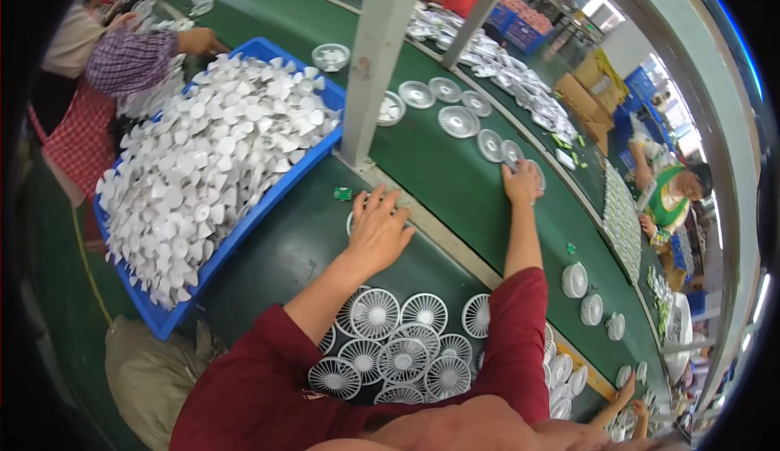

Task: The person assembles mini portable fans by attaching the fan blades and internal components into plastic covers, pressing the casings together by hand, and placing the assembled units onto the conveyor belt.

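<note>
My left hand point(378, 230) is over the dark tabletop, fingers spread, with the white rim of a round part point(350, 223) showing beside it. Most of that part is hidden under the palm. Just past the fingertips lies a small green circuit board point(343, 194). My right hand point(522, 181) reaches onto the green conveyor belt, its fingers bent around the edge of a round fan grille point(542, 176). More clear grilles point(459, 122) lie along the belt by it. White fan grilles point(404, 359) are heaped on the table between my forearms.
A blue crate point(154, 318) piled with white fan blades point(203, 166) stands on the left. A metal post point(378, 69) rises at the belt's edge. Several white fan parts point(574, 280) sit on the belt at right. Other people work around the line, one point(670, 195) across it.
</note>
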`<state>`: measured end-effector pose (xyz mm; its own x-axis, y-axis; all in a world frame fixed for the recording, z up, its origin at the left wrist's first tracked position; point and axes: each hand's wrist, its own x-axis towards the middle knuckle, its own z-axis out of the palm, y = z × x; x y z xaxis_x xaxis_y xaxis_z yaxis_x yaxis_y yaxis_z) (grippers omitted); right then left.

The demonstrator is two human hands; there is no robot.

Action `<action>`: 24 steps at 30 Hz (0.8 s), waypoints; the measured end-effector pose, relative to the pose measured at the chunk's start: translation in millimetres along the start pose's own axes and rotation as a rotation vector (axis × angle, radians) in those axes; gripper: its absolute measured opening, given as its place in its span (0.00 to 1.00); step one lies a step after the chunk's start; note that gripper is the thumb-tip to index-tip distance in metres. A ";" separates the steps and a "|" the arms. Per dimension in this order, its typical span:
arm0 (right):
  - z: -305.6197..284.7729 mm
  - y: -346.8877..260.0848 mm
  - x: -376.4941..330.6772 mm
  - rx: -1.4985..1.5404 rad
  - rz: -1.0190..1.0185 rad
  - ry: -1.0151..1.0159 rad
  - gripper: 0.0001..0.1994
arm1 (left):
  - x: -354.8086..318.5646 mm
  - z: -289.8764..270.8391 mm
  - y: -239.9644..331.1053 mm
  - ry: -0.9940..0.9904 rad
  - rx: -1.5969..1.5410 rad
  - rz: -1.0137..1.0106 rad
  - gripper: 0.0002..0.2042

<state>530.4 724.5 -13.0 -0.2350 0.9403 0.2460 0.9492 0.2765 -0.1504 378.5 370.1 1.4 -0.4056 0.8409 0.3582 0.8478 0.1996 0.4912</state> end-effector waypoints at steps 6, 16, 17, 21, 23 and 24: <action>8.3 70.9 13.5 0.050 -0.282 0.386 0.15 | 15.1 14.9 16.5 -0.057 0.085 0.049 0.15; -50.4 52.9 -59.7 0.476 -0.433 -0.021 0.09 | -10.4 5.2 7.3 0.011 -0.036 -0.022 0.13; -68.2 47.4 -74.5 0.490 -0.454 -0.130 0.09 | -7.0 5.0 7.6 0.019 -0.036 -0.023 0.13; -115.6 7.1 -152.0 0.598 -0.642 -0.307 0.14 | 15.6 8.8 1.8 0.042 0.052 -0.025 0.15; -142.9 -30.9 -188.5 0.531 -0.815 -0.404 0.16 | 16.9 8.1 -11.3 0.124 0.194 0.012 0.11; -142.5 -39.3 -197.2 0.574 -0.937 -0.441 0.15 | 18.8 4.3 -17.8 0.134 0.207 0.019 0.10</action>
<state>569.3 500.0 80.8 -0.9477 0.2792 0.1546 0.1612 0.8369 -0.5230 357.3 384.6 -4.0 -0.4186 0.7740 0.4751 0.9022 0.2945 0.3150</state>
